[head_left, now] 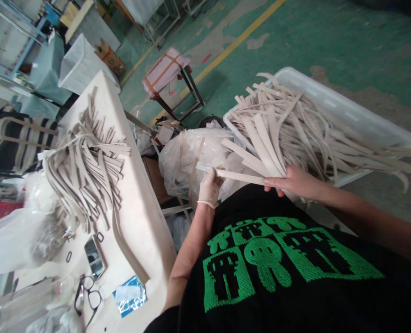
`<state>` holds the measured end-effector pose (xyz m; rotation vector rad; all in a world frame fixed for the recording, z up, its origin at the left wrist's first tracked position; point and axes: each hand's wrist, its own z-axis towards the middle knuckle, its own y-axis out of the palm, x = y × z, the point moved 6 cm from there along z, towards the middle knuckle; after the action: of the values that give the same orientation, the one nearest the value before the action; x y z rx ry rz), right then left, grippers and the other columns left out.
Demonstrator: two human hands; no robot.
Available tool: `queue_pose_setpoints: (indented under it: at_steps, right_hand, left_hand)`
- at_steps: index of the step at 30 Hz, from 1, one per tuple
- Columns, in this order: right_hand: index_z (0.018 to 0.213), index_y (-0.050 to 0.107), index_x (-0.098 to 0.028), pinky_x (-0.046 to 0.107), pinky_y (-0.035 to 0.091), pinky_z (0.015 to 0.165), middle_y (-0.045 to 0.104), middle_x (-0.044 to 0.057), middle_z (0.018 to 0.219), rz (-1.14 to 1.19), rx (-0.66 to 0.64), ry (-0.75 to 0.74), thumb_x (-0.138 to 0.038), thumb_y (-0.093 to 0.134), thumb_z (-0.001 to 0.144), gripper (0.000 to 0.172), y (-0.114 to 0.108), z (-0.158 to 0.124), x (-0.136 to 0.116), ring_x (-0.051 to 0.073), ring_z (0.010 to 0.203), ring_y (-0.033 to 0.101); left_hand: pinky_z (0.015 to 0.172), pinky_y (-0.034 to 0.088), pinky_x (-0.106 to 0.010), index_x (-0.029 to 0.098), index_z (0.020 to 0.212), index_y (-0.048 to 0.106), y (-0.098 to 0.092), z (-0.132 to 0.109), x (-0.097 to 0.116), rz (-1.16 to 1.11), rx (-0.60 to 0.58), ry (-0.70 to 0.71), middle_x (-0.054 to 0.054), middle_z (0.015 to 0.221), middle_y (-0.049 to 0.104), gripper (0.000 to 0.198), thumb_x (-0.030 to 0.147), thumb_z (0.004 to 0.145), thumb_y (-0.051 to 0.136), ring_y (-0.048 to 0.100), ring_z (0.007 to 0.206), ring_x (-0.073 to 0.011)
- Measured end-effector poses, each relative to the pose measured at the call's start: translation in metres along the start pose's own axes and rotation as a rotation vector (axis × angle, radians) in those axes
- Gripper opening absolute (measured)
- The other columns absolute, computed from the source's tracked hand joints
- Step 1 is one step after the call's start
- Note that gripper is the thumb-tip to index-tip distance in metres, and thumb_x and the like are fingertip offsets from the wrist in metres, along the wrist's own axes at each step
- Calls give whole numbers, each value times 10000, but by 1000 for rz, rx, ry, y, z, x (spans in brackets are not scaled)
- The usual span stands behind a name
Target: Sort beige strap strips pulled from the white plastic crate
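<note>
My right hand (297, 181) is closed round a bundle of flat beige strips (266, 143) that fan out upward from the fist. One strip (242, 176) juts sideways from that bundle, and my left hand (209, 188), in a pale glove, pinches its far end. Just beyond my right hand, a white plastic bin (330, 99) is heaped with loose, tangled strips of the same kind (298, 125). Over on the table to the left lies a big pile of similar strips (83, 171), with a band across its upper part.
The white table (143, 217) also carries a phone (95, 256), eyeglasses (89, 293) and a blue packet (131, 296). Between table and bin sits a clear plastic bag (187, 157). A stool with a pink cushion (167, 69) stands on the green floor, near a white tub (82, 64).
</note>
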<state>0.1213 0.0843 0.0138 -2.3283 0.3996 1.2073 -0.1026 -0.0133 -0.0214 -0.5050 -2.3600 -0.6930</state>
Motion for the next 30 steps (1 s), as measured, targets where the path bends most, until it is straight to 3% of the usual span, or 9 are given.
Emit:
queue_pose_setpoints:
  at_steps: [5, 11, 15, 17, 20, 23, 27, 30]
  right_hand:
    - [709, 762, -216, 416, 544, 643, 652, 75, 535, -15, 96, 0, -644, 626, 844, 468, 5, 5, -1, 256, 543, 641]
    - [795, 780, -180, 368, 577, 641, 702, 74, 595, 90, 155, -53, -560, 624, 859, 416, 12, 15, -20, 239, 584, 683]
    - [830, 791, -173, 375, 616, 646, 792, 123, 821, 168, 75, -59, -576, 655, 840, 426, 6, 5, -4, 260, 667, 739]
    - [775, 790, -187, 386, 619, 647, 784, 123, 778, 124, 78, -36, -589, 648, 849, 433, 2, -2, 6, 268, 655, 739]
    - [707, 761, -201, 396, 619, 637, 750, 111, 673, 103, 155, -21, -598, 634, 861, 444, 2, -3, 10, 265, 611, 723]
    - [757, 754, -200, 415, 639, 651, 778, 112, 755, 220, 237, -49, -618, 653, 848, 439, 3, 1, 4, 273, 646, 736]
    - [814, 771, -205, 430, 650, 695, 799, 114, 835, 265, 199, -69, -622, 662, 845, 432, 4, -2, 4, 288, 704, 758]
    - [717, 746, -199, 421, 632, 674, 771, 116, 729, 171, 233, -29, -637, 633, 856, 473, 1, -7, 9, 278, 634, 738]
  left_hand:
    - [917, 548, -303, 149, 873, 756, 6, -1, -11, 58, -72, 44, -60, 880, 786, 323, 419, 737, 871, 752, 974, -211]
    - [972, 551, -410, 155, 797, 755, 41, -6, -41, 131, -278, 46, -65, 833, 771, 412, 493, 637, 928, 746, 946, -260]
    - [960, 559, -403, 169, 771, 771, 40, 0, -28, 134, -237, 157, -60, 845, 783, 460, 542, 567, 947, 732, 899, -241]
    - [954, 560, -398, 157, 764, 769, 38, 2, -26, 140, -208, 160, -59, 832, 781, 505, 565, 528, 952, 730, 880, -233]
    - [967, 557, -415, 145, 786, 779, 52, -2, -37, 176, -292, 114, -70, 831, 780, 532, 590, 542, 940, 736, 897, -248]
    - [1006, 543, -434, 160, 840, 792, 73, -7, -40, 178, -399, 105, -83, 899, 794, 509, 601, 611, 903, 740, 989, -281]
    - [1034, 526, -430, 165, 891, 801, 80, -5, -24, 181, -381, 164, -92, 954, 797, 505, 590, 634, 892, 729, 1048, -290]
    - [1010, 532, -442, 165, 863, 797, 83, -8, -31, 243, -410, 160, -85, 896, 783, 509, 613, 638, 886, 725, 979, -284]
